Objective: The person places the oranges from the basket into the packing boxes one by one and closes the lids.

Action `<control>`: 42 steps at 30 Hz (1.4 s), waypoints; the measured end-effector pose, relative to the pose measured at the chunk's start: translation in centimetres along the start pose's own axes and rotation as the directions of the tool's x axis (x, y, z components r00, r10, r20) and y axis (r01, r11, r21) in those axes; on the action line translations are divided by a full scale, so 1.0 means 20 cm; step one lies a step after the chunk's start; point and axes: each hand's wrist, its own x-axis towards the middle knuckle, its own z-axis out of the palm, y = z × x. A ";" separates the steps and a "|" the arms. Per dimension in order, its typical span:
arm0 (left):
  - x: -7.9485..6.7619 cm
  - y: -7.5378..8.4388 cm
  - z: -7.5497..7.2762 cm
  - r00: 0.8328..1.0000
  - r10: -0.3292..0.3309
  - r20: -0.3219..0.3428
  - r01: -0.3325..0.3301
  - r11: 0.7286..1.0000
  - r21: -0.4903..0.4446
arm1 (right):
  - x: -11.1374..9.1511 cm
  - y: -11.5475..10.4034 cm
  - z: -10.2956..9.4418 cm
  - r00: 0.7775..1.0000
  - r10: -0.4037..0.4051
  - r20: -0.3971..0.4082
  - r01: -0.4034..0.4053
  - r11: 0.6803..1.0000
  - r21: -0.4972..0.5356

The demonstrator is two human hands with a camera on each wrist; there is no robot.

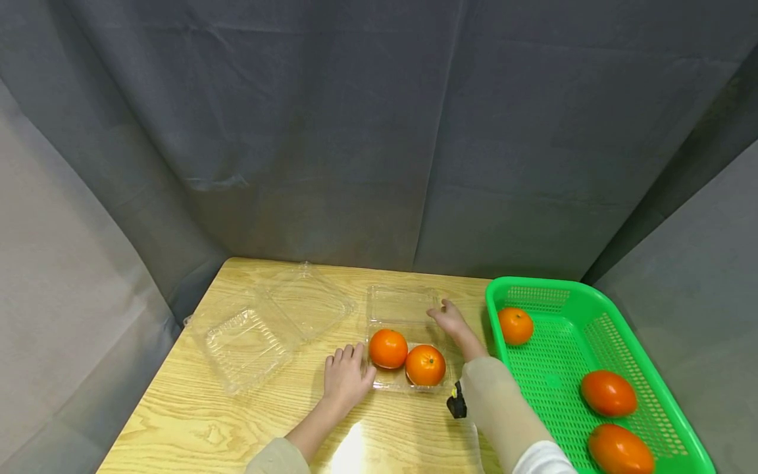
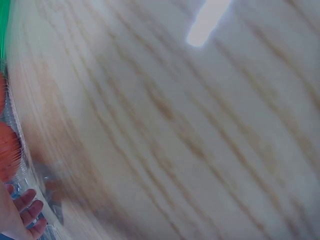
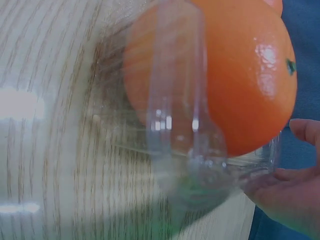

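Observation:
Two oranges (image 1: 388, 349) (image 1: 426, 365) sit side by side in the near half of a clear plastic clamshell box (image 1: 408, 384). Its transparent lid (image 1: 398, 305) lies folded back on the far side. My left hand (image 1: 345, 376) rests beside the box's left edge, fingers extended and thumb close to the wall. In the left wrist view, the fingers (image 2: 31, 212) show at the lower left corner near an orange. At the right edge of the lid is my right hand (image 1: 451, 318), thumb and finger spread apart. The right wrist view has its thumb (image 3: 282, 192) at the box's rim beside one orange.
A second clear clamshell box (image 1: 245, 349) stands unfolded on the wooden table (image 1: 172, 421) at the left. To the right, a green plastic basket (image 1: 553, 284) holds an orange (image 1: 515, 326) and two orange-red fruits (image 1: 608, 393) (image 1: 620, 449). Grey curtains (image 1: 331, 131) hang behind the table.

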 end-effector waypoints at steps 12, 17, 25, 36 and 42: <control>0.00 0.00 0.00 1.000 -0.005 0.008 0.005 1.000 -0.004 | 0.01 0.02 0.02 0.999 0.034 0.013 -0.035 0.998 0.050; 0.00 0.00 0.00 1.000 -0.006 0.016 0.006 1.000 -0.013 | 0.01 0.01 0.01 0.999 0.040 0.009 -0.041 0.998 0.051; 0.00 0.00 0.00 0.999 -0.011 0.034 0.011 1.000 -0.021 | 0.00 -0.01 0.01 0.999 0.046 -0.019 -0.043 0.990 0.131; 0.00 0.00 -0.01 0.999 -0.011 0.030 0.011 1.000 -0.017 | 0.02 -0.05 0.00 0.993 0.035 -0.112 -0.002 0.959 0.285; 0.00 0.00 -0.01 0.999 -0.009 0.031 0.010 1.000 -0.020 | 0.02 -0.08 -0.01 0.987 0.018 -0.158 0.032 0.951 0.309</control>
